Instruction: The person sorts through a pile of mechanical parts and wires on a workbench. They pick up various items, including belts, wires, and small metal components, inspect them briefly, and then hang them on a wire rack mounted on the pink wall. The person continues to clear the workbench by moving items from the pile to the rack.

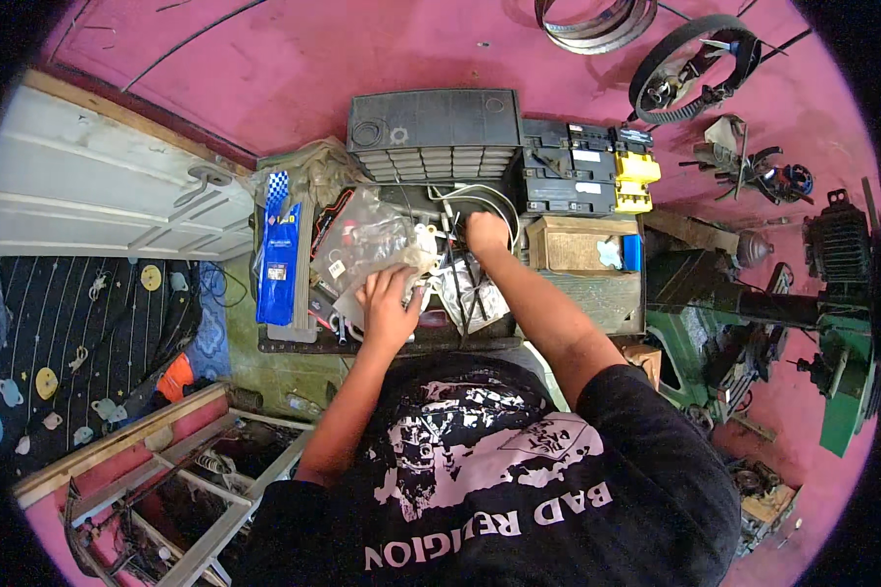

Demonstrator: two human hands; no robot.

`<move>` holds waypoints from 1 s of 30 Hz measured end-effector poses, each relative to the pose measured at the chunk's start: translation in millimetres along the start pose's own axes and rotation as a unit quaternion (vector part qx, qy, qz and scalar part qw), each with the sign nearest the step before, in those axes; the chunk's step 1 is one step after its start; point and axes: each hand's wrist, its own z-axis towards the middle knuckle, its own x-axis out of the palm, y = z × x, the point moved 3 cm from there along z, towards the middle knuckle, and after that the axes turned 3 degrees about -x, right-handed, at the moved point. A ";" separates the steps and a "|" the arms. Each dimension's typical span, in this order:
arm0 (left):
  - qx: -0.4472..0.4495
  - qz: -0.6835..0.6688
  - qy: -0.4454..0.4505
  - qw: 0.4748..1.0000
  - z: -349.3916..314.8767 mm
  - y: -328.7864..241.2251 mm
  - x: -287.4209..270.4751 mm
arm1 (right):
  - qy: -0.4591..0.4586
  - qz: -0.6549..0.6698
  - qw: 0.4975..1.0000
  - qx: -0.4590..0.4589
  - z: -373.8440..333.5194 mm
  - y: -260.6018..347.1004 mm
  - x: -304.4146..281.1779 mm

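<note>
Over the middle of the cluttered worktop, my left hand (pixel 390 301) lies with bent, spread fingers on a clear plastic bag (pixel 360 233). Its fingertips reach a pale, uneven piece (pixel 423 247) whose kind I cannot make out. Farther right, my right hand (pixel 486 235) is closed, its knuckles up; what it grips is hidden beneath the fingers. Thin black strips (pixel 473 284) run from near that hand towards me, across a silvery packet (pixel 489 311). Beside the right hand curves a pale looped cable or tube (pixel 507 203).
A black multi-drawer cabinet (pixel 433 122) stands behind, with black and yellow batteries (pixel 582 176) to its right. An open cardboard box (pixel 563 245) sits right; a blue packet (pixel 280 259) lies left. A green machine (pixel 847 367) rises far right, and a metal frame (pixel 206 494) stands lower left.
</note>
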 end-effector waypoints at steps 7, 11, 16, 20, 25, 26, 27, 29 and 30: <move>-0.019 0.002 0.016 1.000 -18.7 32.0 10.5 | -0.012 0.005 1.000 -0.024 -10.1 -0.9 -2.2; -0.060 0.006 0.028 0.998 -24.9 39.1 4.0 | -0.173 0.102 0.979 -0.033 -48.9 -13.9 -30.2; -0.112 -0.015 0.030 0.993 -43.4 46.8 4.9 | -0.281 0.201 0.933 0.100 -113.7 -109.7 -54.4; -0.083 -0.065 -0.008 0.994 -56.8 59.3 22.0 | -0.219 0.128 0.949 0.188 -149.6 -196.0 -51.8; -0.065 -0.011 0.017 0.998 -43.9 27.2 19.2 | -0.182 0.084 0.970 0.139 -155.9 -242.7 -31.5; -0.056 -0.018 0.019 0.998 -39.4 21.4 17.4 | -0.181 0.076 0.972 0.132 -153.4 -243.0 -29.7; -0.047 -0.025 0.022 0.998 -36.2 18.0 16.4 | -0.179 0.068 0.973 0.126 -152.6 -243.8 -28.1; -0.034 -0.062 0.032 0.997 -32.0 17.6 17.7 | -0.222 0.054 0.969 0.092 -157.2 -237.4 -30.4; -0.029 -0.080 0.038 0.996 -30.5 17.4 17.3 | -0.242 0.046 0.966 0.074 -160.5 -230.1 -33.0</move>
